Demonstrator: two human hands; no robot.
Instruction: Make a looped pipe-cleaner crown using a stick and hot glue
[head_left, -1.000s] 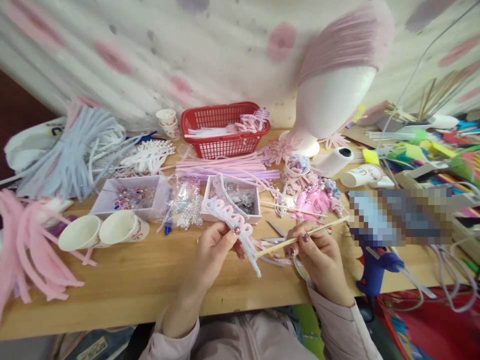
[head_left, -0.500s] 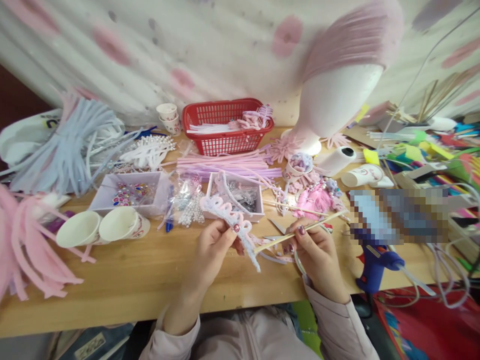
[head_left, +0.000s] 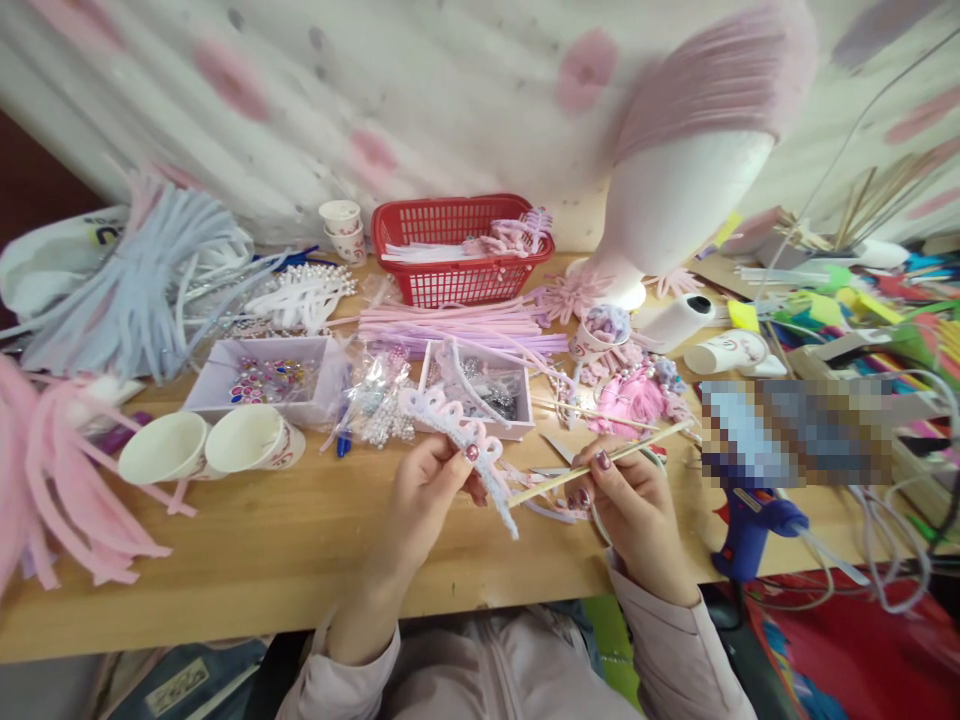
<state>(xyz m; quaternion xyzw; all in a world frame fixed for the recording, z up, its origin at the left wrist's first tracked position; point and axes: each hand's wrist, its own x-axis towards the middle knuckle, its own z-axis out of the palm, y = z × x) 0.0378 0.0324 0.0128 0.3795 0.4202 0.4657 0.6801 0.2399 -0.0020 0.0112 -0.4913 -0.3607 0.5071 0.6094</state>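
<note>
Over the front of the table, my left hand (head_left: 431, 500) pinches a fuzzy pale blue and pink looped crown piece (head_left: 465, 430) between thumb and fingers. My right hand (head_left: 630, 500) holds a thin wooden stick (head_left: 555, 482) that slants down to the left. The stick's lower end is at the lower part of the crown piece; whether they touch is hard to tell. Scissors (head_left: 556, 450) lie behind the hands. Beyond the crown piece stands a white box (head_left: 517, 425) with small silvery parts.
Paper cups (head_left: 165, 450), a lilac box (head_left: 202, 385) of gems and pink fuzzy strips (head_left: 82, 500) lie left. Behind are a red basket (head_left: 465, 285) and a white mannequin head (head_left: 679, 200). A blue glue gun (head_left: 746, 530) lies right of my right hand.
The camera view has shifted slightly, so the table items appear a little further right. Both hands keep their holds, with almost no movement of the crown piece or stick.
</note>
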